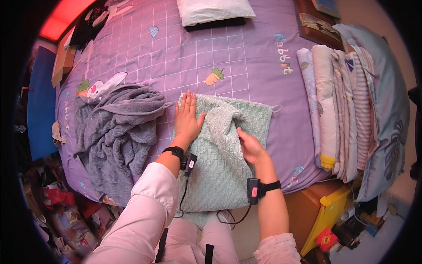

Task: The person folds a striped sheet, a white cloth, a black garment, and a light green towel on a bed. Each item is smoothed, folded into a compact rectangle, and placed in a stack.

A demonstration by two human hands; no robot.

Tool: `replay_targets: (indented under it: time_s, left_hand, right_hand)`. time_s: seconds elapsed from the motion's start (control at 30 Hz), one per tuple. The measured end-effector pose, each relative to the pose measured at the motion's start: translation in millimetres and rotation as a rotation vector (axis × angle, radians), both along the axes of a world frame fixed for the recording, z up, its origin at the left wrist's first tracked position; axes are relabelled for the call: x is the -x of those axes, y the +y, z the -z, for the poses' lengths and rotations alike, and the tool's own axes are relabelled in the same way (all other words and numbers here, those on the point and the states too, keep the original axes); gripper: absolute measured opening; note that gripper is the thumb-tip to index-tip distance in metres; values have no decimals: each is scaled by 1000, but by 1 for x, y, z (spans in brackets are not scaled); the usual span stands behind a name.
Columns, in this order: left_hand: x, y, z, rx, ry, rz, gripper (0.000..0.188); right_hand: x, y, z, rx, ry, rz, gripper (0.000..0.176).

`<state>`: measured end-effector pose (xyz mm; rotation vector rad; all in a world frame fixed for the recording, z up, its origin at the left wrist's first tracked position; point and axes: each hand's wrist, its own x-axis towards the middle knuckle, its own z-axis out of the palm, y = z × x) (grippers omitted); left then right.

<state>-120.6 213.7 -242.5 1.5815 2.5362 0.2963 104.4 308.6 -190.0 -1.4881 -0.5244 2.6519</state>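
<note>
A pale green textured towel (211, 184) lies folded over the near edge of the bed, its lower end hanging by my knees. My left hand (187, 117) rests flat on its upper left corner, thumb spread away from the fingers. At the right, my right hand (252, 145) grips a raised fold of the towel; the thumb shows and most fingers are hidden beneath the cloth. A hanging loop (277, 108) sticks out at the towel's upper right corner. Left of it lies a rumpled grey plush towel (122, 125), touched by neither hand.
Purple bedding (184, 62) spreads under both towels. Folded textiles (341, 109) stand in a row at the right, beside a grey-blue pillow (389, 109). A white pillow (214, 13) lies at the far side. A cable (186, 194) hangs from my left wrist device.
</note>
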Motion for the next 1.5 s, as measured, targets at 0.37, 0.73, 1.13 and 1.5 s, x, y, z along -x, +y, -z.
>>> replay_targets:
  time_s: [0.37, 0.73, 1.13, 1.5]
  left_hand:
    - [6, 5, 8, -27, -34, -11, 78]
    - [6, 7, -5, -174, -121, -42, 67]
    - [92, 35, -11, -48, -502, 146, 26]
    - [91, 42, -20, 17, -517, 4, 36]
  right_hand:
    - [4, 6, -8, -450, 51, 655, 69]
    - [-41, 51, 5, -694, -580, 334, 22]
    - [-32, 69, -16, -306, 63, 445, 39]
    - [-32, 100, 42, -1473, -798, -275, 35]
